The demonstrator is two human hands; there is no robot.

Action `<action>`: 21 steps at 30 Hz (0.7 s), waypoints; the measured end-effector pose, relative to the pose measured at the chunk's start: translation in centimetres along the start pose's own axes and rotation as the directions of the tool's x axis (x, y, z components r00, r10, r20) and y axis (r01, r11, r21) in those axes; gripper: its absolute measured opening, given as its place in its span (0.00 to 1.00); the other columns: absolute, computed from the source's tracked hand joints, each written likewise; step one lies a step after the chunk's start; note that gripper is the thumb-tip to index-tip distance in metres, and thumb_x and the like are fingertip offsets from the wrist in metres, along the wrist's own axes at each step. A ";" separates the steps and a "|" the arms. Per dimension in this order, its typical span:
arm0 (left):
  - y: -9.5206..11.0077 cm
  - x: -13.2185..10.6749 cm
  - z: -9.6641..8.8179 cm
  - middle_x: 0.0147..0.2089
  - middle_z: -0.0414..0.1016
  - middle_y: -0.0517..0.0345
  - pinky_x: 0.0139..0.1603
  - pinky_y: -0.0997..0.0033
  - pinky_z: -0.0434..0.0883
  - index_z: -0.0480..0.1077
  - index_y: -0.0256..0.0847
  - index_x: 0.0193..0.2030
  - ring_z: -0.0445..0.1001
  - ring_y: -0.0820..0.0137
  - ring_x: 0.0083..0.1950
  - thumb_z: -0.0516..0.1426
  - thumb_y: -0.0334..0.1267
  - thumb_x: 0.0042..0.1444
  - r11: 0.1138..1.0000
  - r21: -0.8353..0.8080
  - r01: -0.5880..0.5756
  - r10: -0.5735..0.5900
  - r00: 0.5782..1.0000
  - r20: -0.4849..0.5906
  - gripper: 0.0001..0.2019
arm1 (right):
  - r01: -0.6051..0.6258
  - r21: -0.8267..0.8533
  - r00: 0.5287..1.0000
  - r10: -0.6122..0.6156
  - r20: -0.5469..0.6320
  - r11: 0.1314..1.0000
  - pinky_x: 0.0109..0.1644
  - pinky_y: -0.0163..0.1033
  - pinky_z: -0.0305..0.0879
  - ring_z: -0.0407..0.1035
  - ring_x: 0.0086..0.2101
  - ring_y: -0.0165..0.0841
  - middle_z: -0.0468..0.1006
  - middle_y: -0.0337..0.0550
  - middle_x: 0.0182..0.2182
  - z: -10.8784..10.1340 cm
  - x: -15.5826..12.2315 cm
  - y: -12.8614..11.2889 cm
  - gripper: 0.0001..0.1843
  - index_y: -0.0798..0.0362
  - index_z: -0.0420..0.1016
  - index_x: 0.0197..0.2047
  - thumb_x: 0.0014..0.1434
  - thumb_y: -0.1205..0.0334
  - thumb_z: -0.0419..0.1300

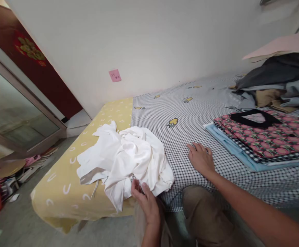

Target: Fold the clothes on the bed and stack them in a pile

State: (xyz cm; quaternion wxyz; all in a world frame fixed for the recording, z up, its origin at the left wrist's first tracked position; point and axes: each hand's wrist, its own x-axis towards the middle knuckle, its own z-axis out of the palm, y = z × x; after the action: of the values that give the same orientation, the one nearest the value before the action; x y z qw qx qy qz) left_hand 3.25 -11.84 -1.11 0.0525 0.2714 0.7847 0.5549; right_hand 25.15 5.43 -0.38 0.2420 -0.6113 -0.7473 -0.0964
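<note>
A crumpled white garment (128,157) lies on the bed where the yellow sheet (61,192) meets the black-and-white checked sheet (190,116). My left hand (145,200) is at the garment's near edge, fingers closed on a fold of the white cloth. Lying flat on the checked sheet to the right of the garment is my right hand (200,158), fingers stretched out and holding nothing.
A folded stack topped by a pink floral garment (265,135) sits at the right of the bed. Behind it lies a heap of dark and grey clothes (278,82). A pink note (115,75) is stuck on the wall. Clutter (2,178) covers the floor at left.
</note>
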 end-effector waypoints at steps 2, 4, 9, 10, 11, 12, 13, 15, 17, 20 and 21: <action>0.1 -0.2 0.4 0.69 0.62 0.32 0.70 0.56 0.64 0.53 0.35 0.67 0.65 0.58 0.70 0.45 0.48 0.68 0.994 0.060 -0.089 0.086 0.995 0.059 0.26 | 0.010 0.020 1.000 -0.010 -0.008 1.000 0.63 0.59 0.55 0.65 0.59 0.48 0.75 0.54 0.59 -0.2 0.0 -0.1 0.23 0.52 0.73 0.61 0.67 0.65 0.49; 0.1 -0.6 1.0 0.69 0.63 0.34 0.72 0.53 0.60 0.54 0.35 0.68 0.62 0.56 0.72 0.46 0.46 0.67 0.980 0.127 -0.152 0.138 0.984 0.115 0.26 | 0.053 0.070 0.998 -0.054 0.015 0.996 0.60 0.56 0.59 0.69 0.56 0.46 0.77 0.53 0.57 -0.5 0.1 -0.8 0.26 0.52 0.70 0.64 0.66 0.69 0.47; -0.1 -1.2 2.1 0.68 0.66 0.36 0.72 0.47 0.57 0.56 0.37 0.69 0.61 0.53 0.72 0.49 0.44 0.65 0.966 0.198 -0.167 0.135 0.977 0.168 0.27 | 0.258 0.390 0.943 -0.317 0.096 0.884 0.53 0.46 0.67 0.74 0.46 0.40 0.81 0.50 0.49 -1.2 -0.2 -6.0 0.38 0.52 0.53 0.74 0.61 0.75 0.44; -0.2 -1.2 2.1 0.68 0.66 0.36 0.72 0.47 0.57 0.56 0.37 0.69 0.61 0.53 0.72 0.50 0.44 0.65 0.968 0.186 -0.168 0.138 0.977 0.162 0.28 | 0.267 0.455 0.935 -0.343 0.092 0.850 0.54 0.45 0.67 0.74 0.47 0.40 0.81 0.49 0.50 -1.3 -0.3 -7.4 0.39 0.52 0.53 0.74 0.59 0.75 0.45; -0.3 -1.1 2.2 0.68 0.67 0.36 0.72 0.48 0.58 0.56 0.36 0.69 0.62 0.53 0.72 0.50 0.44 0.65 0.971 0.170 -0.169 0.143 0.978 0.154 0.28 | 0.261 0.513 0.931 -0.354 0.091 0.818 0.54 0.45 0.67 0.74 0.48 0.40 0.80 0.48 0.51 -1.4 -0.5 -8.6 0.39 0.51 0.57 0.73 0.58 0.75 0.47; -0.5 -1.0 2.1 0.68 0.67 0.36 0.71 0.48 0.59 0.56 0.36 0.69 0.63 0.53 0.71 0.50 0.44 0.65 0.974 0.151 -0.169 0.147 0.978 0.145 0.28 | 0.231 0.577 0.931 -0.350 0.101 0.783 0.55 0.45 0.67 0.74 0.48 0.40 0.81 0.47 0.50 -1.4 -0.5 -9.7 0.38 0.48 0.64 0.69 0.56 0.74 0.48; -0.6 -0.9 2.1 0.67 0.68 0.36 0.70 0.48 0.60 0.57 0.36 0.69 0.65 0.54 0.69 0.51 0.44 0.64 0.977 0.134 -0.165 0.147 0.980 0.135 0.28 | 0.187 0.641 0.933 -0.338 0.121 0.745 0.55 0.45 0.66 0.74 0.47 0.40 0.82 0.45 0.47 -1.3 -0.5 -10.4 0.33 0.47 0.72 0.62 0.54 0.74 0.50; -0.8 -0.6 1.9 0.62 0.72 0.38 0.67 0.51 0.64 0.61 0.37 0.65 0.70 0.55 0.65 0.51 0.43 0.64 0.986 0.091 -0.143 0.131 0.983 0.125 0.24 | 0.072 0.748 0.939 -0.297 0.172 0.659 0.50 0.44 0.67 0.75 0.41 0.39 0.83 0.41 0.38 -1.1 0.0 -10.6 0.20 0.46 0.81 0.44 0.52 0.71 0.53; -1.0 -0.4 1.6 0.53 0.78 0.43 0.62 0.57 0.69 0.69 0.40 0.54 0.75 0.59 0.56 0.51 0.42 0.63 0.993 0.044 -0.113 0.106 0.985 0.139 0.15 | -0.116 0.841 0.972 -0.116 0.206 0.528 0.42 0.41 0.68 0.74 0.34 0.38 0.81 0.38 0.30 -0.9 1.0 -9.0 0.09 0.48 0.79 0.33 0.51 0.65 0.58; -1.2 -0.4 1.3 0.37 0.78 0.52 0.49 0.64 0.74 0.67 0.45 0.36 0.77 0.63 0.41 0.50 0.42 0.63 0.998 -0.020 -0.063 0.066 0.978 0.198 0.09 | -0.311 0.900 0.931 0.287 0.225 0.306 0.35 0.39 0.68 0.73 0.30 0.37 0.80 0.37 0.27 -0.6 2.5 -4.3 0.09 0.49 0.76 0.34 0.50 0.56 0.58; -1.2 -0.4 1.2 0.33 0.76 0.54 0.45 0.65 0.74 0.65 0.46 0.34 0.77 0.64 0.37 0.49 0.44 0.63 0.998 -0.040 -0.038 0.046 0.974 0.220 0.09 | -0.339 0.906 0.893 0.390 0.224 0.255 0.34 0.40 0.69 0.72 0.29 0.37 0.79 0.37 0.26 -0.6 2.7 -2.6 0.12 0.49 0.75 0.35 0.50 0.54 0.57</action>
State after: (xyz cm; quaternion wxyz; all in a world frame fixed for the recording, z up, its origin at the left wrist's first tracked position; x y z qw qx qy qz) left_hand 3.64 -11.30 -2.79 0.1324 0.3467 0.7582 0.5361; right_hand 22.43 6.88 1.78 0.5764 -0.5171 -0.5000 0.3878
